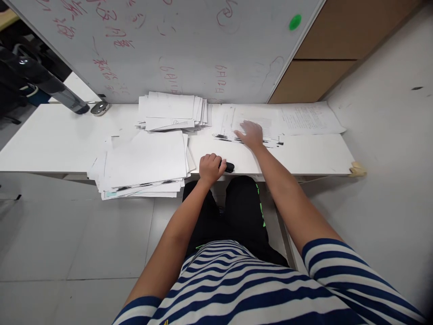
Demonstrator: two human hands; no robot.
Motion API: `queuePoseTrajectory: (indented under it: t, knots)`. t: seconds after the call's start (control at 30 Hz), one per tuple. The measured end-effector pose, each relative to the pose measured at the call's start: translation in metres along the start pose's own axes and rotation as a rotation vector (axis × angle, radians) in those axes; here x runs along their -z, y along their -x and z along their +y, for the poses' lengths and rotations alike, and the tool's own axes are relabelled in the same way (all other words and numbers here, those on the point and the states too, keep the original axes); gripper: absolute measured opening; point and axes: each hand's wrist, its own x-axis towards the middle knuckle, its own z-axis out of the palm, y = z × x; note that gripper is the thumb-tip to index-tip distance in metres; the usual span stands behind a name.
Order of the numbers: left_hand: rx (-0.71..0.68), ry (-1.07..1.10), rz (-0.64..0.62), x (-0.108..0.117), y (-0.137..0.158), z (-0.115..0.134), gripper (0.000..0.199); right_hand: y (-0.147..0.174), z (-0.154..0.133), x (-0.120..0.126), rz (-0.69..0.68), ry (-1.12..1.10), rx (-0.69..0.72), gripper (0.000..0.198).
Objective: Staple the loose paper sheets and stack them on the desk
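Observation:
My left hand point(210, 169) is closed around a small black object point(229, 167) with a rounded end, near the table's front edge. It looks like a stapler, but most of it is hidden in the fist. Farther back and to the right, my right hand point(252, 135) is spread over a stack of paper sheets point(233, 118), slightly blurred by motion. Whether it presses on the sheets or hovers just above them is unclear. Dark smudges run along the front edge of these sheets. A written sheet point(304, 119) lies to the right.
Two paper piles lie on the left: a front pile point(145, 158) overhanging the table edge and a rear pile point(171, 106). A mouse point(100, 108) and clear bottle point(72, 97) are farther left. Behind the white table point(50, 140) stands a whiteboard point(189, 49); a wall point(385, 113) bounds the right.

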Motion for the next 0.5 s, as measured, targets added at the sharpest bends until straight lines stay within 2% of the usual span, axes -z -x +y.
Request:
queuePoseTrajectory:
  t: [0.5]
  knots:
    - [-0.01, -0.026, 0.01, -0.0011, -0.0001, -0.0004, 0.034, -0.0021, 0.0038, -0.0053, 0.023, -0.007, -0.021, 0.047]
